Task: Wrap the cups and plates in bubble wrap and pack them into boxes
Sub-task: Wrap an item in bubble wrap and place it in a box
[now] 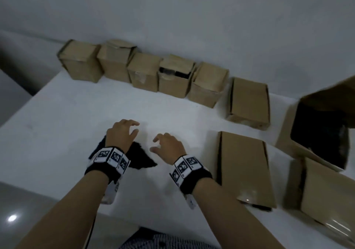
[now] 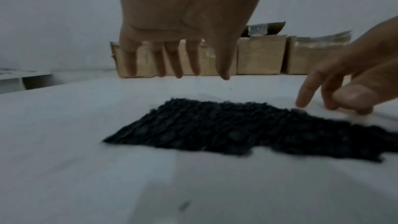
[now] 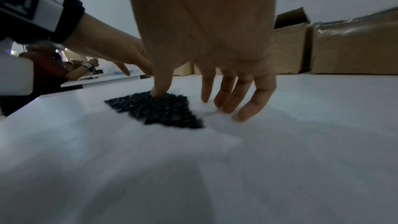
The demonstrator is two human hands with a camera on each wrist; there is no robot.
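Note:
A black sheet of bubble wrap (image 1: pixel 143 159) lies flat on the white table (image 1: pixel 76 114) near its front edge. My left hand (image 1: pixel 124 133) hovers over the sheet with fingers spread and hanging down, holding nothing; in the left wrist view the bubble wrap (image 2: pixel 215 129) lies below the fingertips (image 2: pixel 178 72). My right hand (image 1: pixel 167 146) is just right of the sheet. In the right wrist view its thumb (image 3: pixel 159 89) presses on the edge of the bubble wrap (image 3: pixel 163 110) and its fingers (image 3: pixel 228 98) touch the table. No cup or plate is in sight.
Several brown cardboard boxes (image 1: pixel 146 71) stand in a row along the back wall. More boxes (image 1: pixel 244 162) lie at the right, one large box (image 1: pixel 322 133) open with black contents. Another person's arm (image 3: pixel 84 69) shows at a far table.

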